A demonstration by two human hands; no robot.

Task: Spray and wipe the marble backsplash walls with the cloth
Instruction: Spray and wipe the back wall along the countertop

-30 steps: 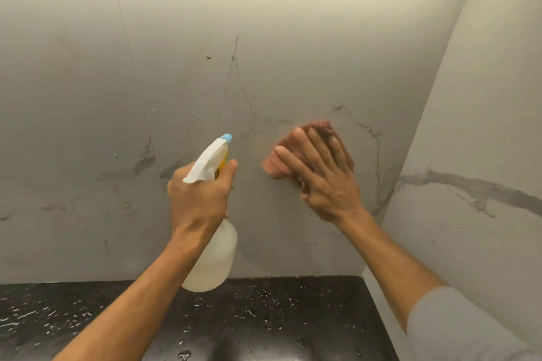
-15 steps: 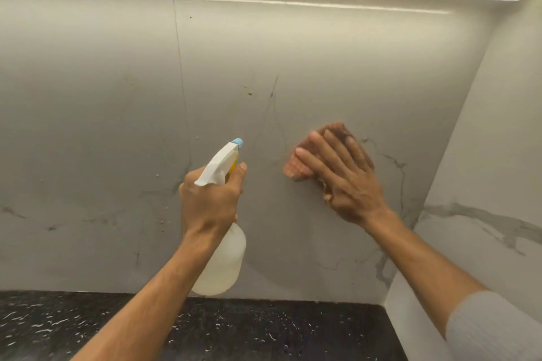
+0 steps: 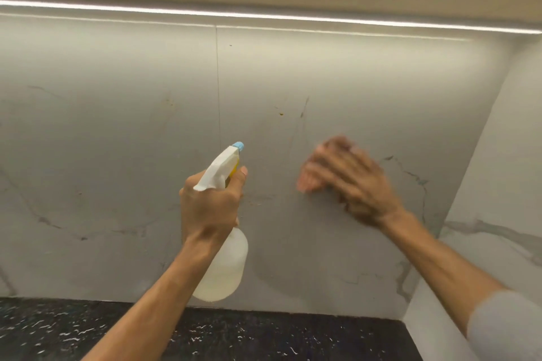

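Observation:
My left hand (image 3: 209, 205) grips a white spray bottle (image 3: 224, 267) by its neck, with the blue nozzle tip aimed up at the grey marble backsplash (image 3: 117, 141). To its right, my right hand (image 3: 356, 184) presses a pink cloth (image 3: 309, 180) flat against the same wall; hand and cloth are blurred with motion. Most of the cloth is hidden under my fingers. A damp, darker patch of wall lies below the cloth.
A marble side wall (image 3: 504, 184) meets the backsplash in a corner at the right. A black speckled countertop (image 3: 264, 334) runs along the bottom. A light strip (image 3: 264, 16) glows under the cabinet above. A vertical seam (image 3: 218, 126) splits the backsplash.
The view has tilted up, bringing the light strip and cabinet underside into sight. My right hand with the cloth has shifted across the wall and is now blurred. The bottle hand holds its pose.

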